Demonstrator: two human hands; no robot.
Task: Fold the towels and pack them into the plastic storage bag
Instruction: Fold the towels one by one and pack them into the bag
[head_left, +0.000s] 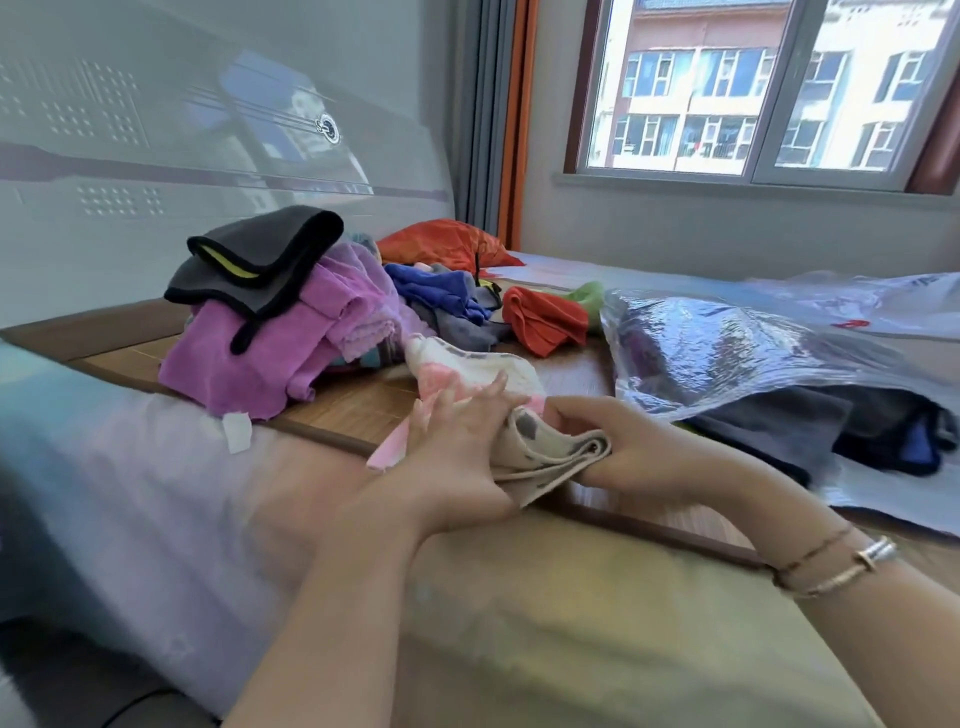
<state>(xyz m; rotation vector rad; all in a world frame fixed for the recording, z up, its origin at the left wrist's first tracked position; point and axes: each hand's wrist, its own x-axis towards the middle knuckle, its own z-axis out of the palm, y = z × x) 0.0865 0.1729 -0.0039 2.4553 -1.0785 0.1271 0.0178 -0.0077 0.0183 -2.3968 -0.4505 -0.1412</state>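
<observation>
Right hand (618, 447) pinches the cream towel's (524, 447) folded end; left hand (457, 431) apparently presses flat; storage bag (737, 353) lies right of the towel.

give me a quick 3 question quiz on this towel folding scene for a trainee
1. True or false: the plastic storage bag already holds dark towels.
2. Which hand grips the folded end of the cream and pink towel? A left hand B right hand
3. What colour is the towel under the grey black-edged towel atop the pile?

Key: 1 true; 2 B; 3 purple, the purple towel.
</observation>
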